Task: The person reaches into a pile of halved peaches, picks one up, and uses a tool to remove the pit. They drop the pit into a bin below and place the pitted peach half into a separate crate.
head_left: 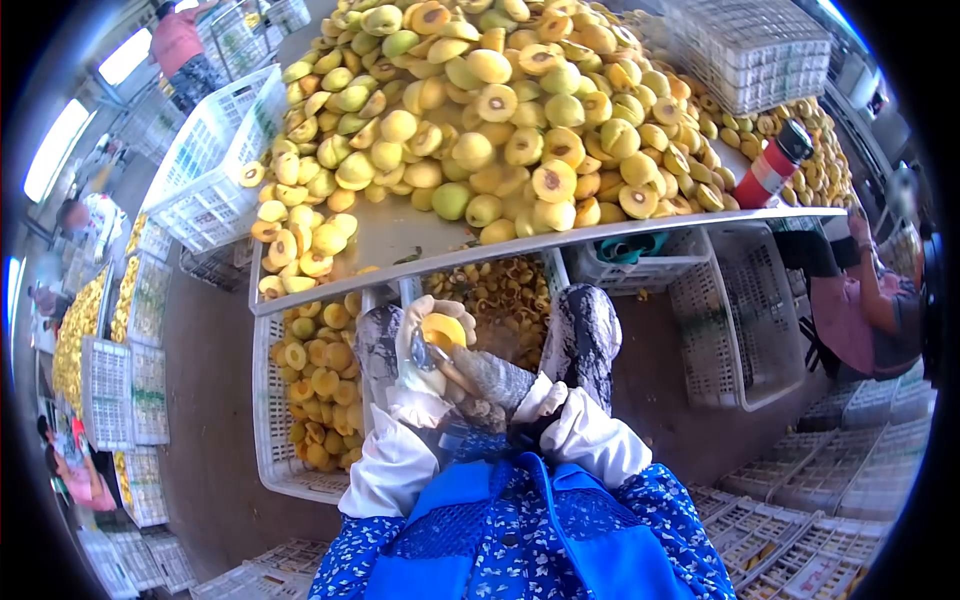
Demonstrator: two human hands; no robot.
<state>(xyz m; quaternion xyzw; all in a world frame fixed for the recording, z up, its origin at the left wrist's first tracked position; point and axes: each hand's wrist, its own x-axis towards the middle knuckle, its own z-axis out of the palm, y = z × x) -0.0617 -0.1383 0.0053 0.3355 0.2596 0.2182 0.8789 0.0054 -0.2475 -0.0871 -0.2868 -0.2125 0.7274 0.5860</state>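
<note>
Nestling inside left grip (415, 322) — fruit half (443, 331).

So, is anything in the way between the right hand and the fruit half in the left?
Only the tool in the right hand is, its head beside the fruit half; nothing else visible.

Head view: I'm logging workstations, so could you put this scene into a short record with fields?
left hand: gloved, holding a yellow fruit half
right hand: gloved, gripping a wooden-handled tool at the fruit half
table: heaped with fruit halves, some showing brown centres
on table, right side: red bottle
below table, left: crate holding more halves
</note>
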